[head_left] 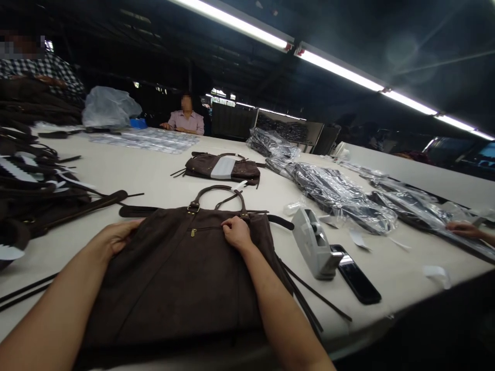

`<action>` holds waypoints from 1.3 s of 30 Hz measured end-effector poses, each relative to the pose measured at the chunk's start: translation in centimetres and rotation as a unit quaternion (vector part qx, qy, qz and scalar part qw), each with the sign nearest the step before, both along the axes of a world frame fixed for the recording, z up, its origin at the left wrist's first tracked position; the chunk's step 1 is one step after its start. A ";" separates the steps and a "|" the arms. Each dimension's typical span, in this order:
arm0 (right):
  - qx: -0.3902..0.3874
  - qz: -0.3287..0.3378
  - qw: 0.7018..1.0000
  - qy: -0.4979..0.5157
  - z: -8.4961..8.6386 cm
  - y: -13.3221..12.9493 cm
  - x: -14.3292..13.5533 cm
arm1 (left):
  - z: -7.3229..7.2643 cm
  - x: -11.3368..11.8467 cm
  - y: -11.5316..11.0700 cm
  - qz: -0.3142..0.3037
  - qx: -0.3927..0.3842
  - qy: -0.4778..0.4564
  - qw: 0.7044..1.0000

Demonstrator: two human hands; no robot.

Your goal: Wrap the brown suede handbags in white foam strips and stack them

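Observation:
A dark brown leather handbag point(185, 288) lies before me on the table, its looped handles pointing away. Near its top edge runs a zip with a small brass-coloured pull point(193, 233). My left hand point(118, 238) grips the bag's upper left side, its fingers partly hidden at the edge. With fingers curled in, my right hand point(236, 232) pinches the bag at the right end of the zip, below the right handle base. Dark straps stick out on both sides. Beyond it lies a folded brown bag point(243, 172) with a pale band around it.
Right of the handbag stand a grey tape dispenser point(315, 245) and a black phone point(358, 275). Plastic-wrapped bags point(325, 185) lie farther right, where another person's hand point(466, 229) touches one. Brown bags point(42, 201) are heaped at left. Two people are across the pale table point(150, 159).

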State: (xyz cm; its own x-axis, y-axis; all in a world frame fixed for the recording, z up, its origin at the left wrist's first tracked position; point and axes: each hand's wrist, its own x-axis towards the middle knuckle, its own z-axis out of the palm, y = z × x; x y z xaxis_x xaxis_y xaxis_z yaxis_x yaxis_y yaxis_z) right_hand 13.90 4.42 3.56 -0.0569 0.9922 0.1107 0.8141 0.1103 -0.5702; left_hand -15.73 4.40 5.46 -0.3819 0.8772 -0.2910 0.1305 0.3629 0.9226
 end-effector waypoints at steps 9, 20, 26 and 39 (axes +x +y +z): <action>0.004 0.001 1.000 0.018 -0.1 -0.2 0.0 | 0.4 -1.6 0.1 -0.061 -0.049 -0.155 0.985; 0.021 0.001 0.999 0.025 0.3 -0.4 -0.5 | -0.2 -3.1 1.0 -0.146 -0.061 -0.118 0.980; 0.022 0.010 0.999 0.020 0.2 -0.2 -0.6 | -1.0 -3.3 1.2 -0.174 -0.077 -0.151 0.970; 0.003 0.000 1.000 0.023 0.4 -0.2 -0.5 | -1.8 -3.7 1.3 -0.172 -0.009 -0.081 0.982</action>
